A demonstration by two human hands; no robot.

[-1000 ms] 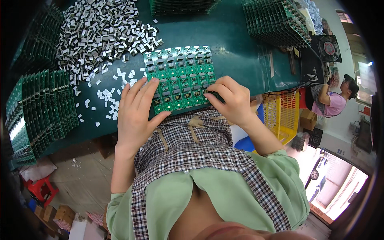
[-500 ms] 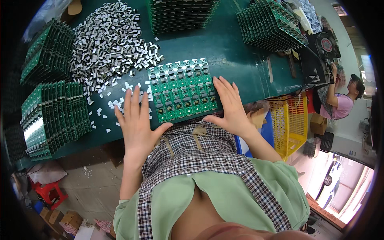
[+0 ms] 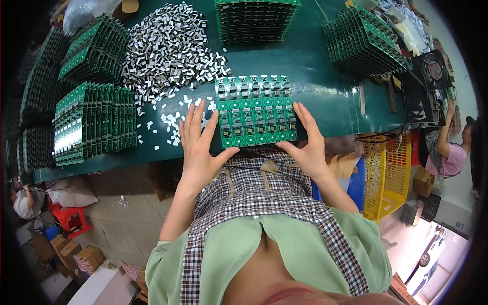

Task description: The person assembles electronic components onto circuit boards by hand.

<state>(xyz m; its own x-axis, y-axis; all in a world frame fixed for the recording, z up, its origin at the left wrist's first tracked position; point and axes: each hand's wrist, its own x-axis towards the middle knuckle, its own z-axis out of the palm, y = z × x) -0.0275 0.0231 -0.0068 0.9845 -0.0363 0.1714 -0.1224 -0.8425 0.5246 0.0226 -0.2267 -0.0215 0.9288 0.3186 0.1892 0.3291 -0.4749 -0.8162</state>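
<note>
A green circuit board panel [image 3: 257, 111], crowded with rows of small parts, lies on the dark green table [image 3: 315, 76] in front of me. My left hand [image 3: 200, 145] is at its left side, fingers stretched out, the index fingertip against the edge and the thumb by the near left corner. On the other side my right hand [image 3: 309, 147] has its fingertips at the right edge and its thumb by the near edge. Both hands are open and flank the panel. Loose small white-and-silver parts [image 3: 173, 119] are scattered beside my left fingers.
A large heap of those parts [image 3: 165, 51] rises at the far left. Stacks of boards stand on the left [image 3: 94, 124], at the back [image 3: 258, 20] and at the far right [image 3: 363, 40]. A yellow crate [image 3: 389, 175] is by the table's right side; another person [image 3: 447, 152] works beyond it.
My view has shifted, so the whole scene sits further right and straighter. My left hand has closed the small gap to the panel's left edge. The right hand stays at the right edge.
</note>
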